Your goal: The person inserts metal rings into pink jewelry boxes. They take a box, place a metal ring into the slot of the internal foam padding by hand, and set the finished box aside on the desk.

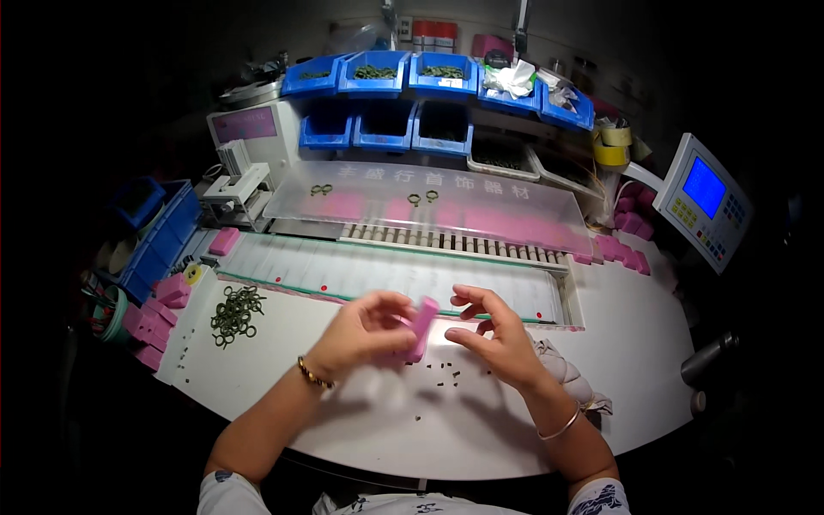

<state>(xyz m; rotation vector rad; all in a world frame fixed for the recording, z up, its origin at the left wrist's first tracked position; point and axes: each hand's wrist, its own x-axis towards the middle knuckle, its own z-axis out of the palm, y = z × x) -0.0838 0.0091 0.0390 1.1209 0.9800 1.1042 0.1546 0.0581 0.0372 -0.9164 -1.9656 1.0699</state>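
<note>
Block (423,328), pink, oblong and smooth-faced, tilts upright in a person's left hand (365,330), the fingers (390,302) and thumb closed around it, over a white worktop (639,335). Beside it, the right hand (499,342) holds nothing visible, its fingers curved and its thumb spread well apart from them. Small dark fragments (441,384) lie scattered below; at left sits a heap of thin green rings (236,316), some with short stems. Beyond the hands, a flat, green-edged pale panel (386,268) bears red dots (324,288). Behind it, a clear plastic cover (300,204) carries large pale lettering. Glossy blue bins (371,86) line up above in two rows, upper ones holding green pieces (375,72). A boxy white machine (266,150) wears a purple label (245,124), its print indistinct; at right, a control unit (702,221) glows blue, its key markings too small to read.
</note>
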